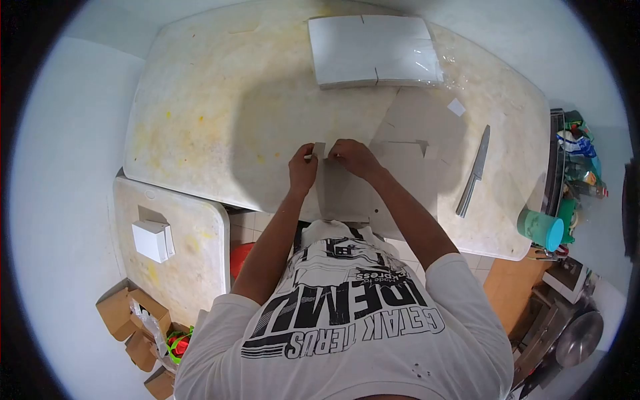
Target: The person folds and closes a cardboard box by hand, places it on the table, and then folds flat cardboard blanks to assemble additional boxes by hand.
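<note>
A flat grey cardboard sheet [407, 170] with cut slits lies on the table in front of me, one side of it bent up near my body. My left hand [303, 170] is closed, its thumb and fingers pinching a small raised flap at the sheet's left edge. Close beside it, my right hand [355, 159] has its fingers closed on the same edge of the cardboard. My right fingertips are partly hidden by the hand itself.
A stack of cardboard sheets [373, 50] in clear plastic lies at the back. To the right are a knife [475, 170], a white scrap [456, 107] and a teal-lidded container [540, 229]. Small white boxes [152, 240] sit on the lower left table [193, 273].
</note>
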Demonstrator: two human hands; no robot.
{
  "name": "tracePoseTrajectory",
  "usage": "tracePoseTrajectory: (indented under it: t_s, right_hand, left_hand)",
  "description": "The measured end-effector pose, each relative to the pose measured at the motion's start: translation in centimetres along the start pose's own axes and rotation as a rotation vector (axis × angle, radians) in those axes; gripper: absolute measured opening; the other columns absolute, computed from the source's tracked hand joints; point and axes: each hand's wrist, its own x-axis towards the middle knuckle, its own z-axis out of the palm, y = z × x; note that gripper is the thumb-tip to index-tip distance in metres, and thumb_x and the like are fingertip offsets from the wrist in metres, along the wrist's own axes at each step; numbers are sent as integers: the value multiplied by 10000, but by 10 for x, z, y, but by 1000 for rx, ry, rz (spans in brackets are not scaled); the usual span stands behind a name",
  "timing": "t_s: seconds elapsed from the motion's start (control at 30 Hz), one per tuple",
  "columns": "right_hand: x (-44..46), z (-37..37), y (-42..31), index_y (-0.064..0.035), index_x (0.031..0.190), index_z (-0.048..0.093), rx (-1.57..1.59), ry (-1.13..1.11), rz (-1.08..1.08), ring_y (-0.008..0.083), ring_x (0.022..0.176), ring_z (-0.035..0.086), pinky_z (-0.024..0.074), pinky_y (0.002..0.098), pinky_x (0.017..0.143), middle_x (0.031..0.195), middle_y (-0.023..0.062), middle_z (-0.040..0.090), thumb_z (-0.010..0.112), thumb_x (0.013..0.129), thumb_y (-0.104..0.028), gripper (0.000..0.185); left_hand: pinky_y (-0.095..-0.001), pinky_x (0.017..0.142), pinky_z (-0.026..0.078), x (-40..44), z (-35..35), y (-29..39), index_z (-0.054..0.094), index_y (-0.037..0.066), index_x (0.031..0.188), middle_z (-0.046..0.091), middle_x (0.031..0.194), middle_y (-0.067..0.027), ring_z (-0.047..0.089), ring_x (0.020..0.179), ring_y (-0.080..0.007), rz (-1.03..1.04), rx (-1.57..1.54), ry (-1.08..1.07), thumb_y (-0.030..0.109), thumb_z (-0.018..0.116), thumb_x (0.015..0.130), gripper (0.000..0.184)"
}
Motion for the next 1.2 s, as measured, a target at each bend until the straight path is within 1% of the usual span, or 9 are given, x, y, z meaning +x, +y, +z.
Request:
tracePoseTrajectory:
  t_s: [0.1, 0.27, 0.47, 0.57, 0.67, 0.77, 0.87, 0.97, 1.2]
  right_hand:
    - [1, -7, -4, -66, 914, 664, 42, 36, 281, 284, 863, 628, 498, 379, 777, 916, 100, 651, 604, 820, -133, 130]
    - [10, -2, 17, -67, 967, 668, 67, -57, 380, 265, 862, 642, 501, 364, 786, 961, 112, 670, 601, 841, -186, 185]
    - [14, -15, 20, -50, 967, 667, 215, -226, 370, 209, 788, 643, 495, 351, 729, 901, 121, 674, 614, 834, -227, 227]
    - [13, -17, 12, -52, 965, 668, 160, -210, 437, 211, 756, 639, 490, 351, 704, 864, 119, 675, 609, 835, -244, 239]
    - [12, -15, 12, -64, 964, 672, 129, -172, 421, 228, 742, 636, 488, 353, 697, 835, 117, 673, 605, 835, -251, 237]
    - [9, -10, 16, -76, 965, 675, 63, -79, 316, 248, 742, 635, 490, 359, 700, 811, 120, 668, 600, 832, -246, 229]
    - [7, -10, 17, -83, 968, 677, 52, -77, 322, 264, 748, 637, 492, 366, 705, 802, 127, 664, 599, 823, -237, 225]
    - [9, -9, 23, -77, 973, 673, 95, -117, 407, 266, 768, 644, 497, 366, 719, 822, 130, 670, 614, 809, -235, 236]
    - [17, -9, 17, -61, 945, 700, 216, -231, 512, 236, 837, 664, 506, 346, 775, 899, 123, 699, 655, 796, -267, 258]
  left_hand:
    - [-337, 707, 522, -4, 1, -2, 619, 28, 1090, 674, 966, -136, 670, 822, -234, 14, -26, -19, 48, 570, 838, 258]
    - [-319, 675, 507, -9, 7, -19, 613, 16, 1023, 663, 903, -127, 653, 769, -213, 215, -47, 40, 32, 566, 832, 198]
    - [-246, 684, 434, -5, 12, -28, 562, 36, 939, 543, 811, -11, 507, 737, -110, 57, -172, 57, -12, 479, 869, 118]
    - [-250, 753, 433, -3, 6, -18, 559, 36, 1010, 570, 903, -26, 523, 838, -110, -267, -237, -50, -17, 446, 875, 184]
    - [-260, 761, 448, -9, 12, -13, 582, 30, 1020, 588, 923, -34, 540, 854, -118, 111, -279, -40, 22, 481, 892, 163]
    - [-269, 758, 465, -31, 10, 29, 602, 15, 1022, 615, 954, -58, 571, 837, -143, 2, -362, 51, 54, 526, 904, 145]
    - [-286, 738, 482, -26, 15, 4, 622, 8, 1011, 618, 1001, -82, 593, 821, -169, 121, -95, 12, 61, 578, 888, 140]
    - [-318, 742, 499, -20, 11, -7, 634, 28, 1025, 616, 1028, -96, 615, 834, -200, 431, -108, -94, 23, 588, 863, 168]
    - [-369, 720, 524, -20, -9, 26, 647, 60, 995, 623, 976, -113, 636, 835, -300, 577, 263, -268, 4, 592, 849, 167]
